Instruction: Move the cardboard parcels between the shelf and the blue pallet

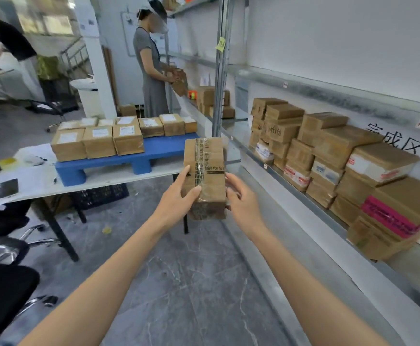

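parcel (205, 171) handling is the step in hand: a taped cardboard box is hanging upright in mid-air over the floor, between the blue pallet (164, 146) at the far left and the shelf (219, 96) on the right, touching neither. the left hand (179, 198) is grasping it, thumb lying across the near face and fingers wrapping the left side. the right hand (241, 198) is sitting at the right edge with fingers half curled; whether they are gripping or only steadying, i cannot tell through the blur. which way the box is heading is not showing either.

both hands are sitting low on a tall box, so the top is probably wanting to tip; bringing the right palm flat along the side is looking wise. if it is going to the pallet, the bare blue strip right of the pallet rows (99, 143) is offering room. if it is going to the shelf, the shelf stacks (328, 156) are standing uneven in height, so setting it flat on a level top is mattering. another person (151, 71) is working at the far end, well apart.
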